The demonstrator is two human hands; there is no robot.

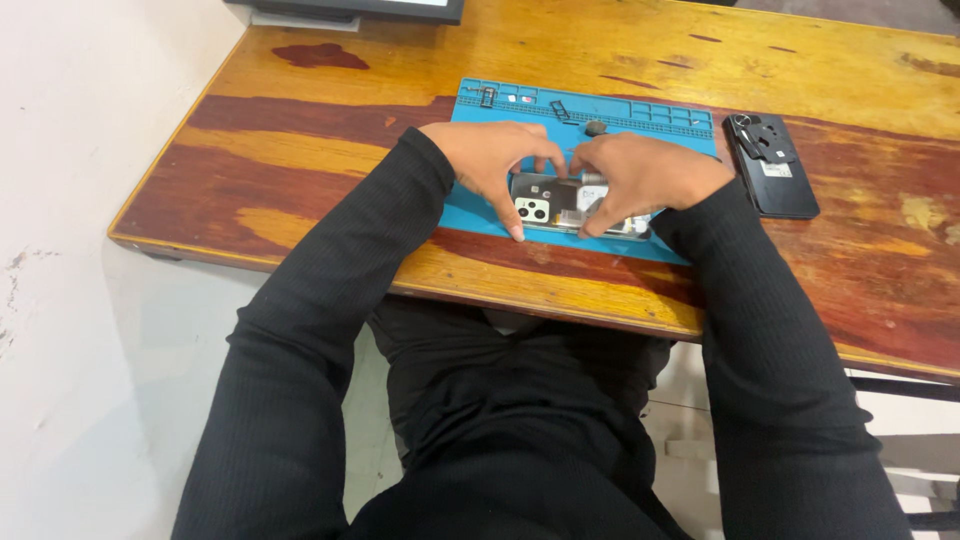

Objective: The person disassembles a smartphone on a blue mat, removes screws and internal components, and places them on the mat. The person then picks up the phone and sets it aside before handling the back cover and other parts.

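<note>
An opened phone (560,203) with its back off lies on a blue work mat (470,215), camera module toward the left. My left hand (490,160) rests on the phone's left end, thumb along its near edge. My right hand (640,175) covers the right end and pinches a small grey tool (590,178) over the phone's middle. Both sleeves are black.
A black phone back cover (772,168) with small parts on it lies right of the mat. Small pieces sit in the mat's far compartments (560,105). The wooden table (330,150) ends at a white wall on the left; a dark screen base (350,10) stands at the far edge.
</note>
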